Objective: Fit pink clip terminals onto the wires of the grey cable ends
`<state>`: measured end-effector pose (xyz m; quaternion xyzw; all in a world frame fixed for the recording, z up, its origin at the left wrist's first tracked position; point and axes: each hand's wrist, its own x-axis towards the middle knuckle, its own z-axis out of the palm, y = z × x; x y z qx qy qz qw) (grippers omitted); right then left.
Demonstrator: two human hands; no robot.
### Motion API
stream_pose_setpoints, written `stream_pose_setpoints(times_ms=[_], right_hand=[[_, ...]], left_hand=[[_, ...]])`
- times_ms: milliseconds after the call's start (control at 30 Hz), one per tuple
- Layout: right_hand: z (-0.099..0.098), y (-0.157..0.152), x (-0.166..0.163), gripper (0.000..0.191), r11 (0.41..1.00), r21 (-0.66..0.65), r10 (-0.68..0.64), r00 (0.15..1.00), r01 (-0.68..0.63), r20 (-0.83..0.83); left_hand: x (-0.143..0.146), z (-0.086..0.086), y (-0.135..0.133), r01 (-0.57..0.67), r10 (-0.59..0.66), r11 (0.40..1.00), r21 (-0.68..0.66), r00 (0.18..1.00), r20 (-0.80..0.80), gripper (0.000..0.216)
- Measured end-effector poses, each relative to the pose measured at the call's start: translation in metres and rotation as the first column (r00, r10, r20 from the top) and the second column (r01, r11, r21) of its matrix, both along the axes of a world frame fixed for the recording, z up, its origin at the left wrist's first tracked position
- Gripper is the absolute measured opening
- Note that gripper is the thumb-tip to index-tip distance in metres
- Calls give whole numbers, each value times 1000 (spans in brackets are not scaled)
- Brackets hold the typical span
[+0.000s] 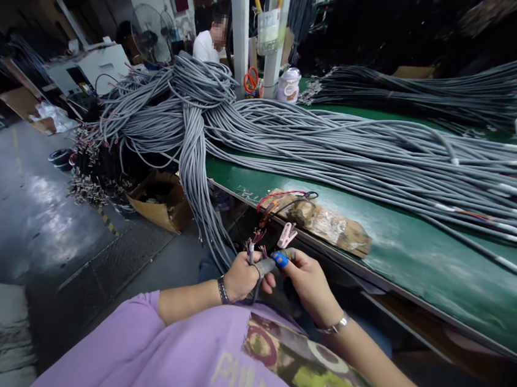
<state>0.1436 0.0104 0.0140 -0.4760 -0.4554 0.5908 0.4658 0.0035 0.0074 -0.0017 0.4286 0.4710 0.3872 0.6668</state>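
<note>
My left hand [241,276] is closed around the end of a grey cable [251,253], whose stripped coloured wires stick up above the fist. My right hand [309,282] is closed too, close against the left one, with a blue cover [281,260] on one fingertip and a taped finger beside it, pinching at the cable end. A small pink tool [287,235] shows just above the fingers. Both hands hover below the edge of the green table [418,253], over my lap.
A huge pile of grey cables [337,146] covers the green table and spills off its left end toward a cardboard box [160,198] on the floor. A taped brown block [329,222] lies near the table edge. Another person in a white shirt [207,43] sits far behind.
</note>
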Motion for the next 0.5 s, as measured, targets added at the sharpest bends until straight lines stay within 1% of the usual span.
stream_pose_setpoints(times_ms=[100,200,400,500], right_hand=[[5,-2,-2,39,1000,10,-11,1000,11,-3],[5,-1,-2,38,1000,8,-15,1000,15,0],[-10,3,7,40,1000,11,-27,1000,27,9],[-18,5,14,41,998,-4,-65,997,65,-51]], left_hand=[[1,2,0,-11,11,1000,-3,1000,-2,43],[2,3,0,-15,15,1000,9,1000,-11,43],[-1,1,1,-25,26,998,49,1000,-8,41],[-4,3,2,-30,29,999,30,999,27,41]])
